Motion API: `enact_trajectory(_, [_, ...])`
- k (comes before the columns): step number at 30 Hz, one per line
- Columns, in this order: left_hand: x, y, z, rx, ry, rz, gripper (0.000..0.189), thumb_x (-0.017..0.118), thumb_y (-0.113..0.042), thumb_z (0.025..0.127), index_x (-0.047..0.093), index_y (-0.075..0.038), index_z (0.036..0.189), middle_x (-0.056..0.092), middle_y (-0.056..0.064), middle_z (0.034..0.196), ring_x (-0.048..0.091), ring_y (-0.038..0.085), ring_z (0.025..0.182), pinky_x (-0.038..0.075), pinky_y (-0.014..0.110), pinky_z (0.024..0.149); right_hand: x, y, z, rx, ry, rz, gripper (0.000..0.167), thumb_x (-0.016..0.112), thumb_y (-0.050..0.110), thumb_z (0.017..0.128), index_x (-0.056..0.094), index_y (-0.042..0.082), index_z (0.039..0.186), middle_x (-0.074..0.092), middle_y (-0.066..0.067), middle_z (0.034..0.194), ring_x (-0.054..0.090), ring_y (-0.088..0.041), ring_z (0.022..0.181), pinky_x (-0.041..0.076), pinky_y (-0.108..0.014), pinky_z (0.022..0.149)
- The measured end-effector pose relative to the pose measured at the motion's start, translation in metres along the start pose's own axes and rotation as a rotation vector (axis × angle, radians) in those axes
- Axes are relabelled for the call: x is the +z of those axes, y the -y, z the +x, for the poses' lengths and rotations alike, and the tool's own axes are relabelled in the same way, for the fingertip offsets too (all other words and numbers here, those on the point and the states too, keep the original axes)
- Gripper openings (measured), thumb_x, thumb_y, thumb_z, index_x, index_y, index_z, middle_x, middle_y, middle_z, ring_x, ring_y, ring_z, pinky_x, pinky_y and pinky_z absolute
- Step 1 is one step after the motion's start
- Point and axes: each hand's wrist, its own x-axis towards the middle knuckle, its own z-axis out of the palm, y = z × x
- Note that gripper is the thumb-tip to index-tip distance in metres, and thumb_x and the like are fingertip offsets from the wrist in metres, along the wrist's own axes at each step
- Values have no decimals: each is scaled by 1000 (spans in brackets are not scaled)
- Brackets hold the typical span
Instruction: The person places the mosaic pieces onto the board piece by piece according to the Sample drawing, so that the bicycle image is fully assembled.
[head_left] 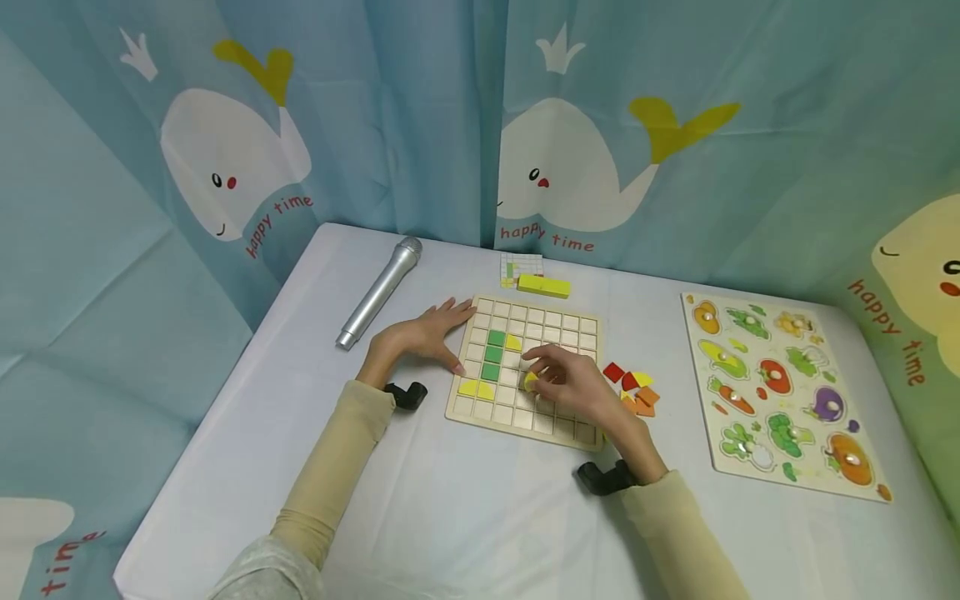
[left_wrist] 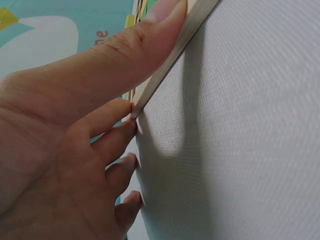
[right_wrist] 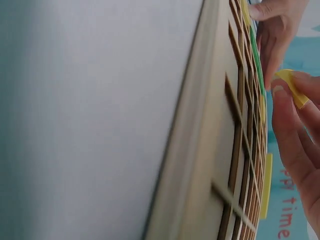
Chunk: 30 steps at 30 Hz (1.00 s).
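A wooden grid board [head_left: 551,319] lies on the white table, with several green square tiles [head_left: 492,354] and yellow rounded tiles [head_left: 513,342] set in its cells. My left hand [head_left: 429,335] rests at the board's left edge, its fingers spread and its thumb on the rim; in the left wrist view the thumb [left_wrist: 125,55] lies on the wooden edge. My right hand [head_left: 572,379] is over the middle of the board and pinches a yellow tile [head_left: 531,382] between thumb and fingers. The right wrist view shows this yellow tile [right_wrist: 292,87] held above the grid.
Loose red, orange and yellow tiles [head_left: 645,396] lie right of the board. Behind it are a pattern card [head_left: 510,268] and a yellow block [head_left: 543,286]. A silver microphone [head_left: 381,292] lies at the left, a vegetable puzzle board [head_left: 813,417] at the right.
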Motion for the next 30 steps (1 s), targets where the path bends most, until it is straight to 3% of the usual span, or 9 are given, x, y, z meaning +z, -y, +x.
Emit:
enact_trajectory(4, [-1, -1, -1, -6, -1, 3, 115, 89, -32, 80, 15, -15, 167, 1, 2, 175, -8, 26, 161, 1, 50, 131, 8, 6, 5, -9, 2, 4, 25, 75, 0, 90, 70, 1, 114, 75, -10, 98, 73, -21, 89, 62, -29, 81])
enact_trajectory(9, [-1, -1, 0, -4, 0, -1, 115, 89, -32, 80, 15, -16, 167, 1, 1, 175, -8, 26, 161, 1, 51, 131, 18, 11, 11, -7, 11, -9, 15, 75, 3, 91, 74, 4, 105, 74, -6, 93, 70, -15, 84, 61, -25, 78])
enact_trajectory(21, [1, 3, -1, -1, 2, -16, 115, 89, -33, 80, 15, -16, 167, 1, 0, 175, -8, 26, 161, 0, 52, 131, 39, 23, 24, -23, 86, 54, 6, 73, 6, 94, 74, 5, 100, 72, -4, 84, 69, -11, 71, 59, -23, 67])
enact_trajectory(30, [-2, 2, -1, 18, -3, -14, 115, 89, -30, 80, 16, -15, 167, 1, -1, 175, -8, 26, 161, -2, 50, 131, 51, 33, 33, -63, 134, -6, 5, 75, 10, 93, 76, 7, 97, 74, 0, 86, 63, -7, 76, 54, -20, 71])
